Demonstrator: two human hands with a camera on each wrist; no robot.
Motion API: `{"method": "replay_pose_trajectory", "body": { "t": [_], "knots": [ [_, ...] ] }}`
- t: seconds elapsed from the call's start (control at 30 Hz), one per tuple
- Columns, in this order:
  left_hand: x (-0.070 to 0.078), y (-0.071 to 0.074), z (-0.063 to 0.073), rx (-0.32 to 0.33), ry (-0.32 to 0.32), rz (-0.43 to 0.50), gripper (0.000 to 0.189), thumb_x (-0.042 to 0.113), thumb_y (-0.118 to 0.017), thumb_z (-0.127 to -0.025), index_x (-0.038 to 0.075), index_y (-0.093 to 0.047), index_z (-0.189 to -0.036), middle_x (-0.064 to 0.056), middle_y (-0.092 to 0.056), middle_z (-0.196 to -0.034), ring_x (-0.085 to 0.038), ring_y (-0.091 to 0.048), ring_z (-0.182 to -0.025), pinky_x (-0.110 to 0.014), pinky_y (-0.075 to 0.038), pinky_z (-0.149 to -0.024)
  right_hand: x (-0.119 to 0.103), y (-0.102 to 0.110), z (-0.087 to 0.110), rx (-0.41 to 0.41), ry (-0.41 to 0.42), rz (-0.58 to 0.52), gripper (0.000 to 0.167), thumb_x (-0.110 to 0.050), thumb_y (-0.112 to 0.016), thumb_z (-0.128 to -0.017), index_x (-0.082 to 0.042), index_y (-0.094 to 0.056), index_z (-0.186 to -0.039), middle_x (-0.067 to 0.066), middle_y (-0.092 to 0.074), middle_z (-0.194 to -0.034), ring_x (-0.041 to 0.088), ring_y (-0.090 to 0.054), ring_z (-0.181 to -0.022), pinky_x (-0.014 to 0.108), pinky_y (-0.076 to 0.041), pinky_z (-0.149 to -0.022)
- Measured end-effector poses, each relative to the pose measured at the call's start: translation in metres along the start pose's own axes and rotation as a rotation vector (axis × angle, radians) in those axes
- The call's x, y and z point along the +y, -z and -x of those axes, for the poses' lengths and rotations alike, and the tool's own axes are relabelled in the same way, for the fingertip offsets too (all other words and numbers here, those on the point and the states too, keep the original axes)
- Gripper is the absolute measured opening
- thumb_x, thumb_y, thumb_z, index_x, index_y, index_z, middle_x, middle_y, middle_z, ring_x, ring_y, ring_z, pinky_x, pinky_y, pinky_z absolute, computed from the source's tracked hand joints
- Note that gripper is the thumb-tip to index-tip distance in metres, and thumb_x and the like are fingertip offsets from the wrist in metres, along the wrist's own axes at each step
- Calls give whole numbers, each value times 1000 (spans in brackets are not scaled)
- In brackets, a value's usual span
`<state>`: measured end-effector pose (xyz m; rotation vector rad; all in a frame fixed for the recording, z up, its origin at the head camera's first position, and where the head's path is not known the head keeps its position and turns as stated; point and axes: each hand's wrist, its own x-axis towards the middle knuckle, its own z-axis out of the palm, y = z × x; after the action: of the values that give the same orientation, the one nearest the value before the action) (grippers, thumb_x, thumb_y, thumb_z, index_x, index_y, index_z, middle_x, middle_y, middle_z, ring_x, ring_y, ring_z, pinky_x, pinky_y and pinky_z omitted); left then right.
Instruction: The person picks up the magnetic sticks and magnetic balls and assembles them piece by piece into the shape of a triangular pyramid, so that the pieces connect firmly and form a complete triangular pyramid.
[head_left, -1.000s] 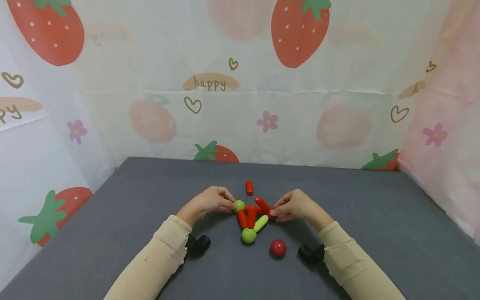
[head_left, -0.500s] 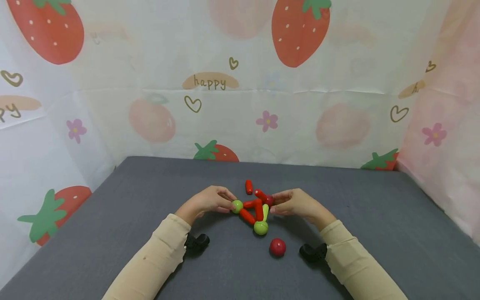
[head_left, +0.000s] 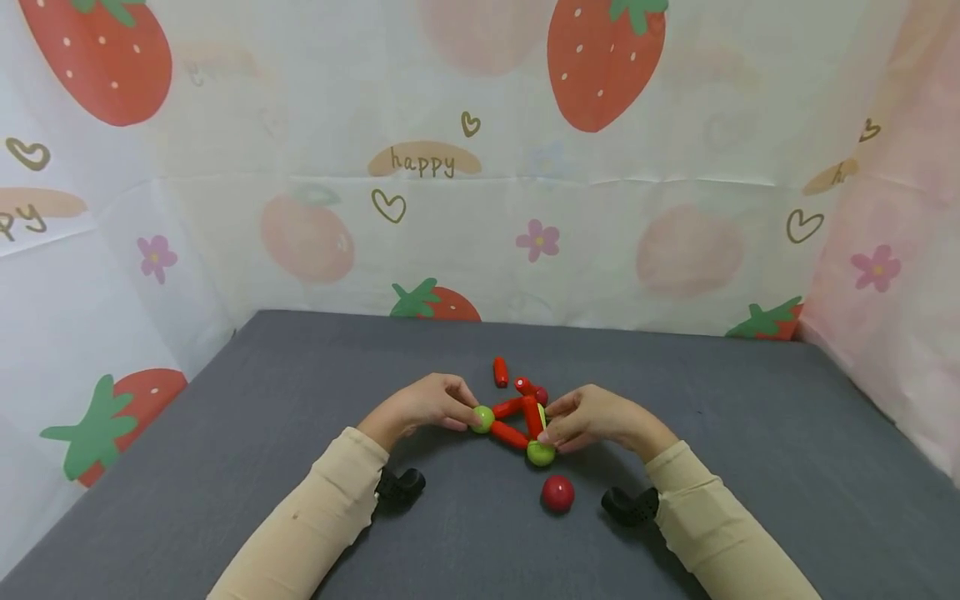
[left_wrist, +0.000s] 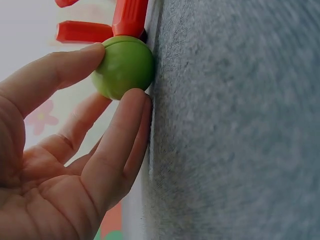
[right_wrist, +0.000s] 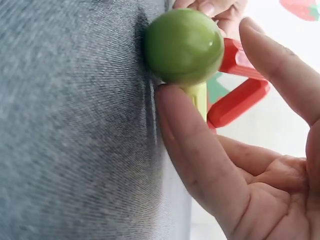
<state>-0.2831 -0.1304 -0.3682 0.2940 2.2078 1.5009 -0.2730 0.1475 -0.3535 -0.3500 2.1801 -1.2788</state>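
Note:
Between thumb and fingers my left hand (head_left: 432, 402) pinches a green ball (left_wrist: 125, 67) at the left corner of a frame of toy rods and balls on the table. Two red rods (head_left: 510, 435) run from that ball. At the front corner sits a second green ball (right_wrist: 184, 47), with a red rod (head_left: 531, 417) rising from it and a light green rod (right_wrist: 198, 100) behind. My right hand (head_left: 597, 423) is at this corner; a fingertip touches the ball from below, the thumb apart from it. A dark red ball (head_left: 541, 396) with another red rod (head_left: 524, 385) stands behind.
A loose dark red ball (head_left: 557, 494) lies in front of the frame. Behind it lies a loose red rod (head_left: 501, 372). Black wrist cameras (head_left: 630, 506) hang under both wrists. A fabric curtain with strawberries (head_left: 450, 233) borders the dark grey table (head_left: 337, 358).
The frame has turned: its front green ball has swung to the right and its dark red ball backward. My right hand has moved from the dark red ball to the front green ball.

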Motion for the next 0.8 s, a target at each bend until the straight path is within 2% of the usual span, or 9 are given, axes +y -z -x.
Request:
{"method": "replay_pose_trajectory", "body": {
  "t": [0.17,0.27,0.47,0.6,0.8],
  "knots": [
    [0,0,-2,3,12,-26,19,7,-73,-87,0,-65,-102,-11,-66,-107,-15,-67,-91,-33,-61,-87,1,-3,-1,24,17,80,75,-17,-80,-83,12,-44,-143,14,-71,-116,13,-68,-96,32,-61,-83],
    [1,3,-7,46,33,14,26,9,-72,-89,-3,-66,-111,-14,-69,-111,-18,-70,-94,-34,-60,-89,0,-4,-2,31,13,96,75,-15,-81,-83,12,-44,-143,12,-72,-111,12,-68,-93,32,-61,-81],
    [9,3,-33,190,94,172,43,11,-69,-93,-7,-58,-130,-22,-64,-130,-30,-68,-114,-35,-59,-92,-1,-1,1,33,-8,84,69,-12,-79,-84,10,-48,-141,13,-73,-111,13,-68,-93,31,-62,-81],
    [16,-2,-52,228,141,176,49,14,-71,-92,-6,-55,-134,-23,-60,-136,-33,-63,-122,-35,-59,-92,0,3,3,25,-9,77,64,-11,-79,-84,10,-51,-138,13,-74,-108,13,-68,-92,32,-62,-82],
    [28,-9,-71,281,193,171,64,12,-73,-90,-8,-44,-143,-27,-60,-134,-35,-63,-121,-36,-61,-87,1,7,5,36,-13,75,59,-10,-79,-84,9,-55,-135,12,-73,-109,13,-68,-93,33,-62,-83]
  ]
}}
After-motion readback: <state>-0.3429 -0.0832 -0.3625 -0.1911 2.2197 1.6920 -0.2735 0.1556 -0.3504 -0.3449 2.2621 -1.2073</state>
